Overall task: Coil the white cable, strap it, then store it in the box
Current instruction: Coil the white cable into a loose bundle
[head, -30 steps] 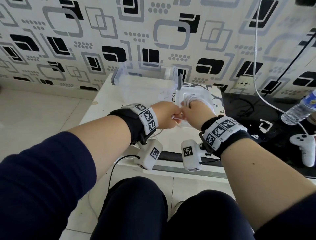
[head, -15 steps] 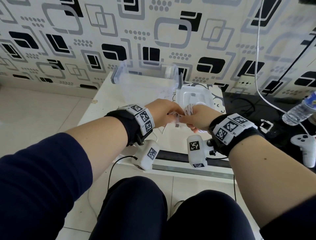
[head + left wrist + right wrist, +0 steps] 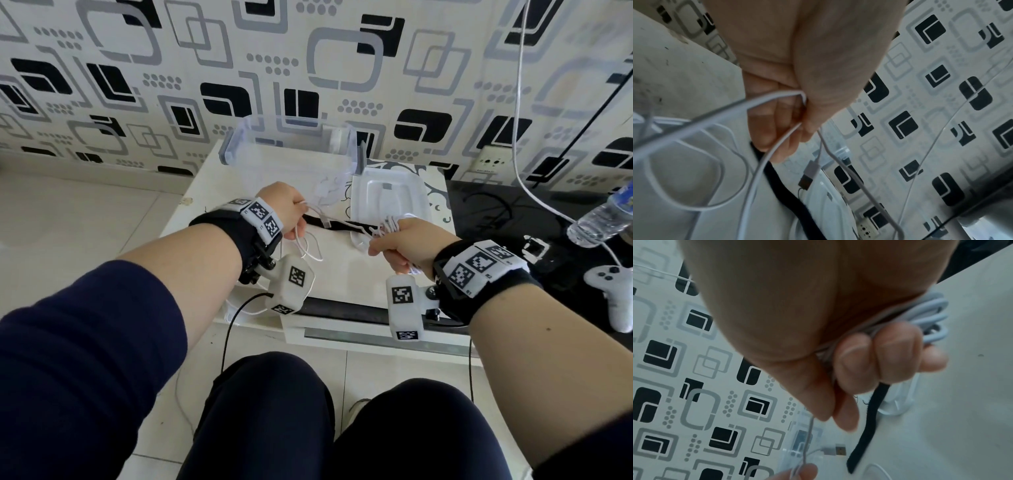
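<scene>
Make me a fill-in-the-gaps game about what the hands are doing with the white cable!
1. The right hand grips a bundle of thin white cable that is wound into ____.
2. The flat strap lying on the white table is ____ in colour.
3. The clear plastic box stands open, and its white lid lies on the ____.
4. The left hand pinches the ____.

Missing words: loops; black; table; cable

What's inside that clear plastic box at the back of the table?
Nothing visible inside the clear plastic box; its white lid lies beside it. The white cable is stretched between both hands, outside it. Glare blurs the box floor.
</scene>
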